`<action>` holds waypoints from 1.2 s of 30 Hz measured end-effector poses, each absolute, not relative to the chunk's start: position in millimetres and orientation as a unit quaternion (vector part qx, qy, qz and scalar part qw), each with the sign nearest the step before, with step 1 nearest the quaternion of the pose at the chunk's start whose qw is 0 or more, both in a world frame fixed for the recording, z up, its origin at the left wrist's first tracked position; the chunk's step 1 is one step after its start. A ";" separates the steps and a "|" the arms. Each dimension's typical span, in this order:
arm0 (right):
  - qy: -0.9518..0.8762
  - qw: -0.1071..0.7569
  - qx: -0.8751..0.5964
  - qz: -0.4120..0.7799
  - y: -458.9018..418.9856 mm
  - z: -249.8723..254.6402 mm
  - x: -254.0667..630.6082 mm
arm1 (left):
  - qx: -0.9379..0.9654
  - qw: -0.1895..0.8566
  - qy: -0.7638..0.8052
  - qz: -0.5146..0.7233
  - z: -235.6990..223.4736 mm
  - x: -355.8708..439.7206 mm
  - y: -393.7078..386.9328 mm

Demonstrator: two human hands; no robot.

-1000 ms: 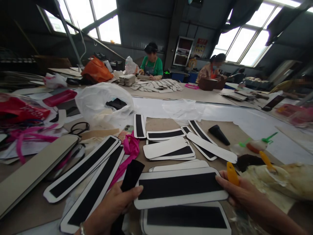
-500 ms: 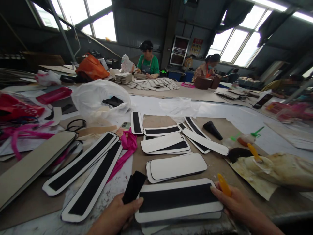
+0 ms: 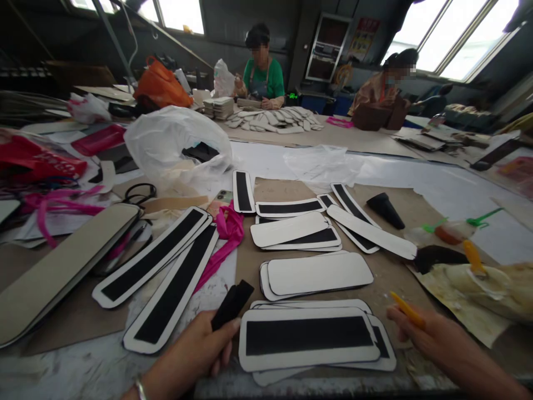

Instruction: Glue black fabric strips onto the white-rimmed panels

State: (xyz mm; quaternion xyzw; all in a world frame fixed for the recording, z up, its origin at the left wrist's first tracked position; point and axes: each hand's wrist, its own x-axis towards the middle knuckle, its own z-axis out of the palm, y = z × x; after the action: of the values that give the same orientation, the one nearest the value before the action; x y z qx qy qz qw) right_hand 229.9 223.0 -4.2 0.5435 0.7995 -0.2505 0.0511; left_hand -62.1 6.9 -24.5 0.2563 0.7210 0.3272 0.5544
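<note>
Black fabric-like strips (image 3: 233, 303) stick up from the closed fingers of my left hand (image 3: 210, 341). My right hand (image 3: 425, 328) is wrapped round a yellow-handled tool (image 3: 407, 310); its working end cannot be made out. Between the hands, a white rounded panel with a black strip along it (image 3: 310, 339) lies on top of a loose stack of similar panels at the table's front edge. My left thumb is close to the panel's left end; the right hand is apart from it. Just beyond lies a plain white panel (image 3: 320, 273) on another one.
More panels (image 3: 170, 283) lie at left and further back. A glue-smeared tub with a yellow stick (image 3: 474, 258), small bottles with green tips (image 3: 453, 230) and a black cone (image 3: 385, 210) stand right. A plastic bag (image 3: 179, 144) sits behind; two people work across the table.
Both hands have come off the striped panel, which now rests on the stack. My right hand has drawn away to the right with the yellow-handled tool. The view has tilted down.
</note>
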 end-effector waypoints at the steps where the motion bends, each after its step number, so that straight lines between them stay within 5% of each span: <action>1: 0.801 0.048 0.551 -0.230 226.2 0.1 229.5 | 0.249 0.536 0.733 0.336 -23.8 -65.0 7.1; 9: 0.814 -0.037 0.534 -0.223 247.0 26.9 207.0 | 0.252 0.482 0.752 0.372 -7.1 -76.9 44.8; 18: 0.873 -0.023 0.463 -0.153 269.9 13.3 172.0 | 0.219 0.468 0.743 0.425 -25.8 -78.8 81.5; 32: 0.676 -0.283 0.333 -0.594 239.6 31.2 81.8 | 0.246 0.457 0.760 0.392 -35.8 -75.0 96.7; 36: 0.611 -0.297 0.307 -0.667 212.1 14.1 63.7 | 0.272 0.420 0.781 0.374 -48.2 -71.5 98.1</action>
State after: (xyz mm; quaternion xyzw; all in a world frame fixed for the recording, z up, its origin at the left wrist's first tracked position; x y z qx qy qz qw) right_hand 63.7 212.1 14.1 0.3066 0.6106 -0.6670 -0.2971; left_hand -71.5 98.1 -48.2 0.2716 0.7807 0.3745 0.4202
